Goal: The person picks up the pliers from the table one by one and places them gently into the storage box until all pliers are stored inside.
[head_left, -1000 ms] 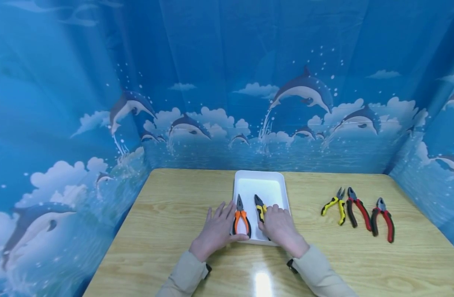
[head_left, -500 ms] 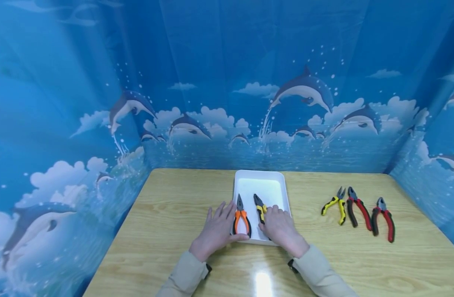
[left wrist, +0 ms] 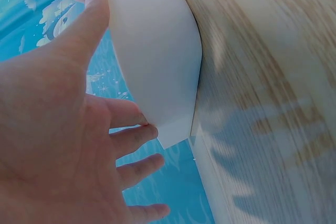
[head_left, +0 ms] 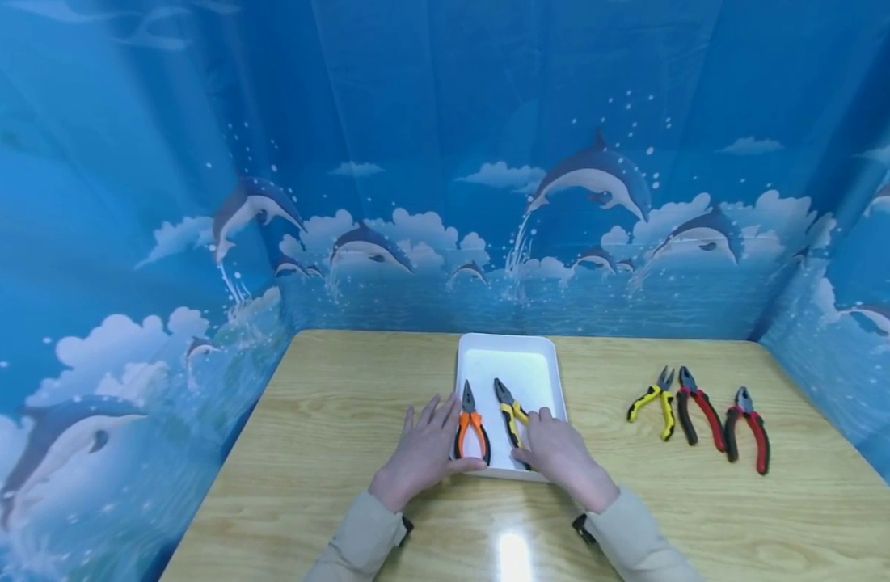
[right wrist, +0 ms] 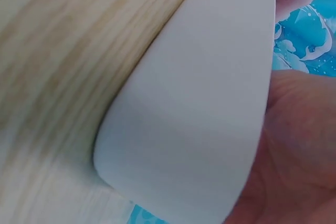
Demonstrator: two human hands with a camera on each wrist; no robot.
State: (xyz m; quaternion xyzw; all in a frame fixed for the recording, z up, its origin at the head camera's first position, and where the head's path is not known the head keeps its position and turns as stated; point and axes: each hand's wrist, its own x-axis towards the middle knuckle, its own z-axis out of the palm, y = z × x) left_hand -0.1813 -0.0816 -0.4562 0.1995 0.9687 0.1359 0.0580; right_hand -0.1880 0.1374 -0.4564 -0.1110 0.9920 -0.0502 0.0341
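Pliers with dark heads and yellow-and-black handles (head_left: 505, 395) are laid, handles parted, in a shallow white rectangular tray (head_left: 535, 372). Their right handle is partly covered by the right hand (head_left: 561, 454); whether its fingers are clamped cannot be told. Beside them lie orange-and-black long-nosed pliers (head_left: 470, 419). The tray's left wall is touched by the left hand (head_left: 420, 453), its fingers straight and spread. Wood-grain table (head_left: 343, 388) is seen beneath.

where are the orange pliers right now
In the head view, the orange pliers lie in the left side of the white tray, between the left hand and the yellow-and-black pliers that share the tray.
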